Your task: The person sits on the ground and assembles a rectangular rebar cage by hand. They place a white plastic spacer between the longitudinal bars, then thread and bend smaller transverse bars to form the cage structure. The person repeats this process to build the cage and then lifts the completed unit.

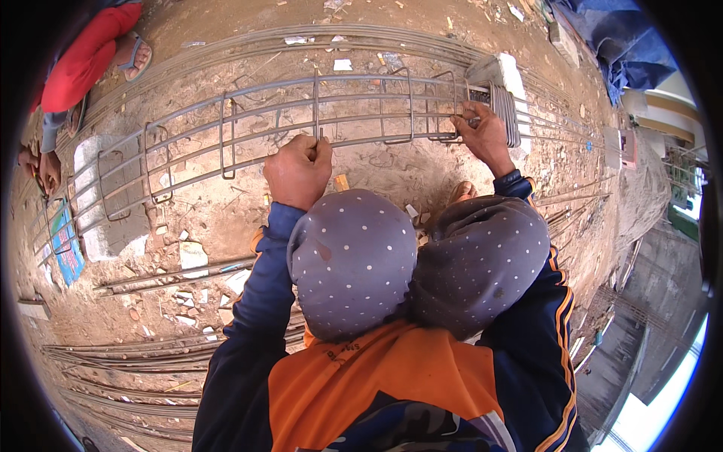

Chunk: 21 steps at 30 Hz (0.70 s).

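Observation:
A long rebar cage (263, 135) of thin lengthwise bars and square wire stirrups lies across in front of me. My left hand (300, 169) is closed at the near bars, its fingers around the lower end of an upright stirrup (315, 102). Farther right, my right hand (484, 137) pinches a stirrup near the cage's right end, with the thumb and forefinger at the bars. Right beside that hand, a tight stack of stirrups (506, 117) hangs on the bars. My curled fingers hide the exact contact points.
Concrete blocks (113, 233) (501, 69) stand under both cage ends. At the far left, another person's hand (50, 172) is at the cage's end. Loose rebar (128, 354) lies on the littered dirt at lower left. A blue tarp (625, 38) is at upper right.

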Each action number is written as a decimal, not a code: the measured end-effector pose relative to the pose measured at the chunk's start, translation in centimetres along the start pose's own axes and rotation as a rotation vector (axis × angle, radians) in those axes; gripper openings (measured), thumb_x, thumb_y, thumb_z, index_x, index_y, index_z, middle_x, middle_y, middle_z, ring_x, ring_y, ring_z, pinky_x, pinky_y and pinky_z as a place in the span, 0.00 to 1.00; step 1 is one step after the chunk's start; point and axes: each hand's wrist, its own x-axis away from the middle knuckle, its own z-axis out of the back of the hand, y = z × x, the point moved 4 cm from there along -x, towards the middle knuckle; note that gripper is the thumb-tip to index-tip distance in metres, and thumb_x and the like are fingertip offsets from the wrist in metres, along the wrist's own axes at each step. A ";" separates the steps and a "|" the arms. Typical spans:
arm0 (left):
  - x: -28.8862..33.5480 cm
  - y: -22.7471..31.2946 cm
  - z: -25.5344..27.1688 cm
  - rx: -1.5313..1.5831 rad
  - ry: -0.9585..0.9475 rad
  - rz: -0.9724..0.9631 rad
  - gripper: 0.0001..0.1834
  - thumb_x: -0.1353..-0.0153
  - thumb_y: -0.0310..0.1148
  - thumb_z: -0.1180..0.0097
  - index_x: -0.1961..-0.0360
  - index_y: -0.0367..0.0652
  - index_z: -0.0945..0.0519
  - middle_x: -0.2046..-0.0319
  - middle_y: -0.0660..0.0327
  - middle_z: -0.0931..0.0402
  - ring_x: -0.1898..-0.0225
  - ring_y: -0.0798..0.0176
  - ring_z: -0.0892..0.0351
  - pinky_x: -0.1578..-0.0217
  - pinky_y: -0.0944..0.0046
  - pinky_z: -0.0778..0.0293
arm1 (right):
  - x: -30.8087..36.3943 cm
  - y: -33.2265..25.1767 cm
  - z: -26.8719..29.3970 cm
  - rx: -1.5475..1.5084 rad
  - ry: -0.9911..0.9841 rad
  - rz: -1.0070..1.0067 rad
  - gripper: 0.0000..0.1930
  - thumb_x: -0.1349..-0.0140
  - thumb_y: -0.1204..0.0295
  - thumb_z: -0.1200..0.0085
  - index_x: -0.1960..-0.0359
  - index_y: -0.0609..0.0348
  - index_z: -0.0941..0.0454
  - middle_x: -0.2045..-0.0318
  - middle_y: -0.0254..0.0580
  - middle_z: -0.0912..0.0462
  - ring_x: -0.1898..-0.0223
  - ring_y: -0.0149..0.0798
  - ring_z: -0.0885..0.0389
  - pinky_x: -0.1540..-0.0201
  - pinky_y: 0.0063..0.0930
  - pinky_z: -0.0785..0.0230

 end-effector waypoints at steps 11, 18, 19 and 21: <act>0.9 1.5 1.2 0.005 0.161 -0.062 0.16 0.45 0.41 0.25 0.61 0.42 0.12 0.86 0.63 0.20 0.85 0.64 0.18 0.79 0.62 0.23 | -0.6 2.5 -0.2 -0.144 -0.152 -0.018 0.23 0.42 0.62 0.29 0.48 0.60 0.17 0.69 0.37 0.10 0.69 0.32 0.11 0.65 0.29 0.19; -0.5 6.1 -0.6 0.065 -0.215 -0.490 0.18 0.44 0.34 0.23 0.53 0.40 0.12 0.75 0.60 0.17 0.78 0.68 0.20 0.76 0.67 0.24 | -0.1 2.8 0.9 -0.122 -0.075 0.112 0.19 0.40 0.65 0.31 0.51 0.61 0.17 0.70 0.41 0.11 0.71 0.35 0.11 0.67 0.30 0.19; -0.9 7.0 -1.7 0.060 -0.292 -0.559 0.19 0.44 0.34 0.23 0.53 0.41 0.12 0.73 0.59 0.16 0.76 0.68 0.19 0.76 0.66 0.23 | 0.0 3.2 1.0 -0.154 -0.068 0.136 0.19 0.40 0.65 0.31 0.51 0.62 0.17 0.70 0.41 0.11 0.71 0.35 0.11 0.67 0.30 0.20; -1.8 7.8 -3.7 0.006 -0.405 -0.641 0.20 0.43 0.38 0.25 0.50 0.47 0.12 0.66 0.58 0.15 0.70 0.62 0.15 0.72 0.62 0.20 | 0.2 2.6 1.1 -0.248 -0.066 0.185 0.18 0.39 0.68 0.31 0.51 0.63 0.18 0.69 0.44 0.11 0.74 0.35 0.13 0.71 0.29 0.22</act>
